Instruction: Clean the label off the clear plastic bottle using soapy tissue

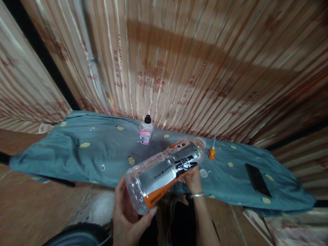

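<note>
A large clear plastic bottle (164,172) with a silver and orange label is held tilted above the cloth-covered bench, its neck toward the upper right. Around its base curls my left hand (130,212), thumb along the lower edge. My right hand (193,179), with a silver bangle on the wrist, grips it from below near the neck; most of those fingers are hidden behind it. Just right of that hand lies a white round disc (203,173), perhaps a cap. Beyond the neck is an orange-handled tool (212,153) with a thin pale shaft.
A small clear bottle (146,133) with a black top and pink label stands at the back of the teal cloth (84,160). To the right lies a dark phone (257,180). Behind hangs a pleated curtain (159,78). A dark rounded object (79,235) is at lower left.
</note>
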The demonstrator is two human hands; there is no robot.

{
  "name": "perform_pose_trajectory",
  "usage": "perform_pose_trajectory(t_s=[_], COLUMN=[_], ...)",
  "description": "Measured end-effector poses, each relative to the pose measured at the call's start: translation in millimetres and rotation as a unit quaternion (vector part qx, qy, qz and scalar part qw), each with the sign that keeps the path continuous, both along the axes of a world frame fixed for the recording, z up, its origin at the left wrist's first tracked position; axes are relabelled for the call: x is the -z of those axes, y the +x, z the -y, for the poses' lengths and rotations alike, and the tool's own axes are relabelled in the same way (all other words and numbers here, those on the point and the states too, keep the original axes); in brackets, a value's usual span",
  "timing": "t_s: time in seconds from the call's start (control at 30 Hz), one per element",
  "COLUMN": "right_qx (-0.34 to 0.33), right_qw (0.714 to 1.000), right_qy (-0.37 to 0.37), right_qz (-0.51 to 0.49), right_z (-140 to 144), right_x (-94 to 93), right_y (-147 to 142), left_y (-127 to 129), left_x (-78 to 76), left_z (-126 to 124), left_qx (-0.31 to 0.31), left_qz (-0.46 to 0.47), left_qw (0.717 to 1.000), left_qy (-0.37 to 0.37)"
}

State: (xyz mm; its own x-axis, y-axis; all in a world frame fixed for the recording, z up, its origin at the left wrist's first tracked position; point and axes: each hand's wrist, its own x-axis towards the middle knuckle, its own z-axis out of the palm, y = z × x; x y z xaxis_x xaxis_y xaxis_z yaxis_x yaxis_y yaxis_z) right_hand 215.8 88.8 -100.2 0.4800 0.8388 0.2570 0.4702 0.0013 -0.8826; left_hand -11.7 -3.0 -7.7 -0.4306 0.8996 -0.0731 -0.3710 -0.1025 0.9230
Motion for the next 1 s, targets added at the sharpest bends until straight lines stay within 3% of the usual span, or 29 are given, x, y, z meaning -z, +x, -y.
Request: perform_pose_trajectory(t_s=[1.0], right_qx=[0.040], right_qw=[0.999], right_qy=[-0.017], right_qz=[0.018], right_z=[-2.3], right_x=[15.6], right_y=[7.6], left_y=[0.2], left_x=[-5.6], left_z=[-1.0], left_qx=[-0.003], left_qz=[-0.019], left_qw=[0.999], left_qy=[0.031])
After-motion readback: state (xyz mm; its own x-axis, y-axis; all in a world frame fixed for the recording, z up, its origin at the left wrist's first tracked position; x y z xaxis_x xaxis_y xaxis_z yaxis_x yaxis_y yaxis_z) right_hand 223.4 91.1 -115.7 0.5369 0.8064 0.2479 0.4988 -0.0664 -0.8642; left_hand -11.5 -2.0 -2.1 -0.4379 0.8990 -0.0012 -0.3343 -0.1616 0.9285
